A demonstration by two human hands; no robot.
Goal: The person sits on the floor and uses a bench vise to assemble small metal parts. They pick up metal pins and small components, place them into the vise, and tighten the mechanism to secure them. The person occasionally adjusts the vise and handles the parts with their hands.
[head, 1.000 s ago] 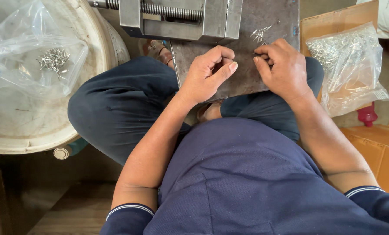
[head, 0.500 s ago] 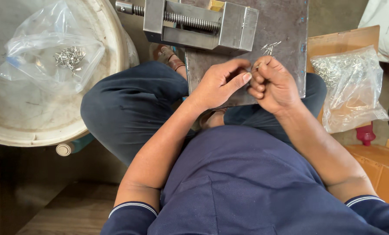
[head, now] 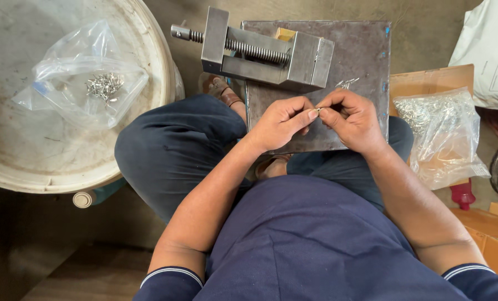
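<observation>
My left hand [head: 282,121] and my right hand [head: 352,120] meet fingertip to fingertip over a grey steel plate [head: 371,56]. Between thumbs and forefingers they pinch a tiny metal part [head: 318,110], mostly hidden by the fingers. A few loose small metal pieces [head: 346,83] lie on the plate just beyond my right hand. A steel vise [head: 260,50] with a threaded screw sits on the plate's far left side. I sit cross-legged in dark blue trousers with the plate on my lap.
A white round lid or tub top [head: 15,150] at left carries a clear plastic bag with small metal parts [head: 105,85]. At right, another clear bag of metal parts [head: 441,134] rests on a cardboard box [head: 427,81]. A white sack [head: 491,53] lies far right.
Both hands have drawn together, from apart on the plate to touching at the fingertips with a small part between them. The view has shifted, showing more of the vise.
</observation>
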